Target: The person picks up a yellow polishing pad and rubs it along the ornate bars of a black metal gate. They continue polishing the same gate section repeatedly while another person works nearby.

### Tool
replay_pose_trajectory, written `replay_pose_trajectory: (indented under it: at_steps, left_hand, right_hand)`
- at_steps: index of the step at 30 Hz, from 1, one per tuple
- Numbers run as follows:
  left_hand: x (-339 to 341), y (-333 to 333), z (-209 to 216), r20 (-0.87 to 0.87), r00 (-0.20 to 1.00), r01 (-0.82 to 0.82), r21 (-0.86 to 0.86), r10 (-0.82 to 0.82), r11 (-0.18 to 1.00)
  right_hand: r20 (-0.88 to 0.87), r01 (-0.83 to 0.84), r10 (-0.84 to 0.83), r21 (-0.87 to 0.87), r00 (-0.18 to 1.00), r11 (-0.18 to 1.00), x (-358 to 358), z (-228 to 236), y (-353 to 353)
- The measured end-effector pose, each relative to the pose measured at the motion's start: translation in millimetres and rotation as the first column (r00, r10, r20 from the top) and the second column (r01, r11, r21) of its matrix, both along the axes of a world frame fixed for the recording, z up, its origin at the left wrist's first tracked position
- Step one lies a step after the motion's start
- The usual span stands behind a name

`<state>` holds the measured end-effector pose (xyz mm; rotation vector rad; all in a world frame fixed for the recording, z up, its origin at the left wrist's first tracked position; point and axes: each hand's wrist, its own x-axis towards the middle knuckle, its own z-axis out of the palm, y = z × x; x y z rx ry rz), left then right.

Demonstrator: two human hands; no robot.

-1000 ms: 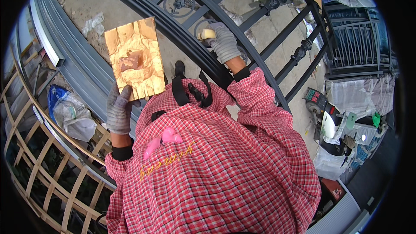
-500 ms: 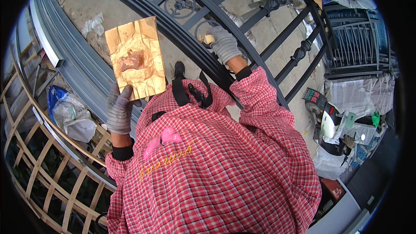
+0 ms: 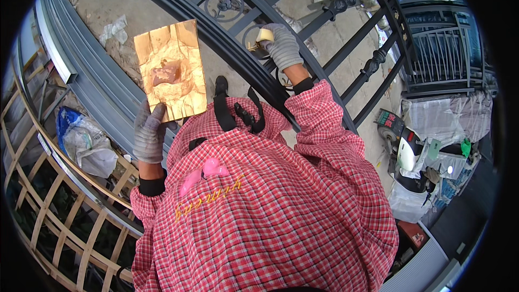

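Since a second ago the gloved right hand (image 3: 282, 47) has slid a little along the black wrought-iron gate (image 3: 324, 70) toward 12 o'clock; its fingers are closed around a small pale brush or dauber (image 3: 264, 35), whose tip sits against a gold-touched scroll ring (image 3: 254, 43) in the ironwork. The gloved left hand (image 3: 148, 132) has hardly moved: it stays closed on the lower edge of a flat, crinkled gold-coloured rectangular card (image 3: 171, 70), thumb over the front, holding it up at about 10 o'clock from the centre of the view.

The gate lies slanted over a rough grey concrete floor (image 3: 102, 0), its curved top rail (image 3: 178, 5) running from 11 toward 4 o'clock. A grey ribbed metal channel (image 3: 75, 70) lies alongside at 9 o'clock, with a crumpled plastic bag (image 3: 84, 140) next to it and a pale wooden lattice (image 3: 48, 205) at 8 o'clock. At 3 o'clock sit a second black railing panel (image 3: 443, 48) and a heap of white sacks and tools (image 3: 421, 146).
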<state>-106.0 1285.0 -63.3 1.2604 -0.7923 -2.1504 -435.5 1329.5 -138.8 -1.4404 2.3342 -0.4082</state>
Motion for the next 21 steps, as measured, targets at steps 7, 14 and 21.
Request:
replay_pose_trajectory:
  at_steps: [7, 14, 21]
  left_hand:
    - [-11, 1, 3, -0.058, 0.995, -0.080, 0.066, 0.084, 0.995]
    - [-10, 0, -21, -0.078, 0.997, 0.026, 0.079, -0.020, 0.997]
    - [-19, -2, -24, -0.074, 0.997, 0.027, 0.062, -0.023, 0.998]
  right_hand:
    - [0.125, 0.140, -0.147, 0.063, 0.981, 0.988, 3, 24, -5]
    - [0.356, -0.173, 0.279, -0.303, 0.892, 0.937, 82, 99, -27]
    - [0.030, -0.480, 0.501, -0.237, 0.865, 0.844, 111, 83, -45]
